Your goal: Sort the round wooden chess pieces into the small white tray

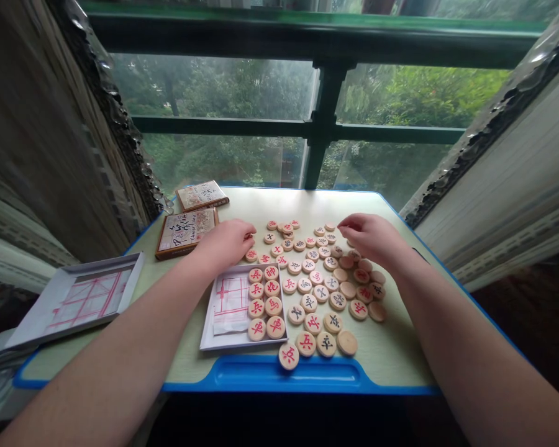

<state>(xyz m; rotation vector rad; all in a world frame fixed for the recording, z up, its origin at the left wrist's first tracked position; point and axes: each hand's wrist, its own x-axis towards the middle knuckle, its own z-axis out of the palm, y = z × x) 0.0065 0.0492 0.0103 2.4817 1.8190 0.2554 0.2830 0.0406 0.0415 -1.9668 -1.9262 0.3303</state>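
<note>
Many round wooden Chinese chess pieces [316, 277] lie spread over the small table, some with red characters, some with black, some blank side up. A shallow white box tray [217, 338] in front holds two columns of red-marked pieces [256, 308] along its right side. My left hand [226, 244] is behind the tray with fingers curled together, close to a red piece [251, 254]. Beyond the right side of the pieces, my right hand [372, 237] has its fingers bent in a pinch, near a piece [330, 227]. Anything inside either hand is hidden.
Two printed boxes [186, 232] lie at the table's back left. Another white box part [86, 298], with red lines inside, sits at the left edge. A blue trough [289, 373] runs along the front. Curtains [507, 205] flank a green-framed window [326, 99].
</note>
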